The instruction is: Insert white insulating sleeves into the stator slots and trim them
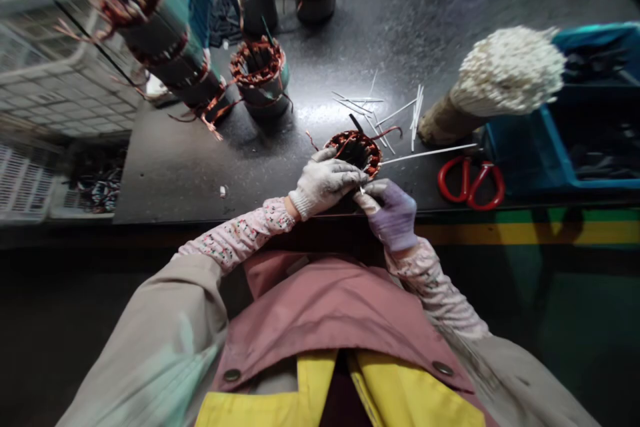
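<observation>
A motor stator [373,159] with copper windings around its top stands near the front edge of the table. My left hand [326,180], in a whitish glove, grips its near left rim, fingers pressed together across the front. In a purple glove with pale fingertips, my right hand [393,213] is closed in a pinch at the stator's near right side. A short white end of a tie shows at those fingertips. From the stator's right side a long white tie [430,154] sticks out over the table. My hands hide the stator's lower front.
Loose white ties [373,107] lie behind the stator. On the right are red-handled scissors [470,183], a thick bundle of white ties [510,73] and a blue bin [530,153]. Other stators [263,80] stand back left, some stacked [170,47], beside white baskets [45,93].
</observation>
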